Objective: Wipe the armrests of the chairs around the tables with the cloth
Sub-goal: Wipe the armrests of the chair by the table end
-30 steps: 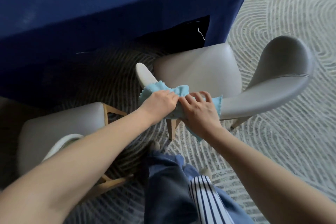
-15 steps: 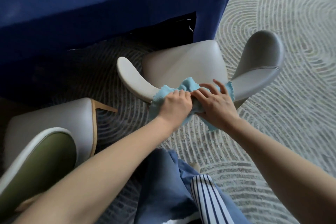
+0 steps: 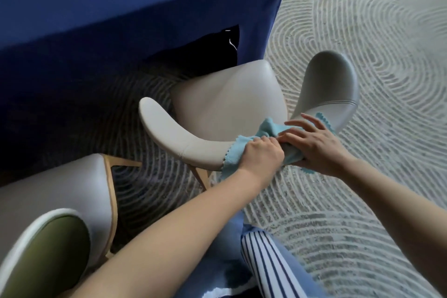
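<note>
Pale-blue cloth (image 3: 267, 128), left grip: left hand (image 3: 262, 155) has its fingers curled into a fist, bunching the cloth against the back rim of the grey chair (image 3: 229, 99).
Right hand (image 3: 319, 150): fingers spread and nearly straight, pressing the cloth down at the root of the right armrest (image 3: 329, 84).
Change: both hands and the cloth sit further toward the right armrest than half a second ago; more of the left armrest (image 3: 169, 128) shows bare.
Clearance: open carpet (image 3: 375, 43) to the chair's right; blue-draped table (image 3: 121, 19) close ahead of the seat; second chair (image 3: 60, 189) near on the left.

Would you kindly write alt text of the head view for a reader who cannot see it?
Two bare hands hold a light blue cloth on the curved back of a pale grey chair: the left hand grips it, the right hand presses it. A blue-draped table stands behind.
</note>
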The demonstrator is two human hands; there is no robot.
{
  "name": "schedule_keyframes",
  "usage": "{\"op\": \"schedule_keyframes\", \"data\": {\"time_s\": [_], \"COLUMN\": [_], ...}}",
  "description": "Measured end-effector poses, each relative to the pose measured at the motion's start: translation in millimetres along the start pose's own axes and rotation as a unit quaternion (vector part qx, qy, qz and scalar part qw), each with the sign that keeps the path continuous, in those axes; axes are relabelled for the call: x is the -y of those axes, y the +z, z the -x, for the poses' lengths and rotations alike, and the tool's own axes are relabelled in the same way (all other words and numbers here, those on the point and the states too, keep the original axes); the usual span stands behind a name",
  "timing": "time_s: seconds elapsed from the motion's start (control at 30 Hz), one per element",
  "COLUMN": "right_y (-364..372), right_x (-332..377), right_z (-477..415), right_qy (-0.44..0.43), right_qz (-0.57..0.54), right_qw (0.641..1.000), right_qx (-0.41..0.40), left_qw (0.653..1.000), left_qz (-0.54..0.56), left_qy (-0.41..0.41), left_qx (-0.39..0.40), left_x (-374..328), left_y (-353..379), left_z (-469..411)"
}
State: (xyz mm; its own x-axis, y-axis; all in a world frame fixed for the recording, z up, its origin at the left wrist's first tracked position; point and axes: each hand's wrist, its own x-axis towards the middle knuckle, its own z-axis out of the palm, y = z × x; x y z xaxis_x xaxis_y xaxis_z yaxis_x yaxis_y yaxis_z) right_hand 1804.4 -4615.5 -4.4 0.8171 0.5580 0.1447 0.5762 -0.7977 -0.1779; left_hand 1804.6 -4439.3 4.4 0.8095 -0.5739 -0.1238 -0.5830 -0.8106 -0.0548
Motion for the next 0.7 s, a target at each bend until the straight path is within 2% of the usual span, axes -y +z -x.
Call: {"op": "schedule_keyframes", "data": {"time_s": [0.2, 0.43, 0.7], "right_y": [-1.7, 0.7, 5.7], "right_x": [3.9, 8.4, -4.5], "right_z": [-1.5, -1.8, -2.0], "right_qy": [0.008, 0.02, -0.054], "right_qz": [0.004, 0.011, 0.027], "right_qw": [1.0, 1.0, 0.998], "right_qx": [0.012, 0.011, -0.004], "left_qw": [0.997, 0.994, 0.993], "left_qz": [0.011, 0.021, 0.057], "left_qy": [0.028, 0.048, 0.049], "left_qx": [-0.066, -0.095, -0.091], "left_x": [4.4, 6.9, 8.7], "left_y": [8.4, 9.5, 6.8], "left_z": [3.9, 4.0, 4.2]}}
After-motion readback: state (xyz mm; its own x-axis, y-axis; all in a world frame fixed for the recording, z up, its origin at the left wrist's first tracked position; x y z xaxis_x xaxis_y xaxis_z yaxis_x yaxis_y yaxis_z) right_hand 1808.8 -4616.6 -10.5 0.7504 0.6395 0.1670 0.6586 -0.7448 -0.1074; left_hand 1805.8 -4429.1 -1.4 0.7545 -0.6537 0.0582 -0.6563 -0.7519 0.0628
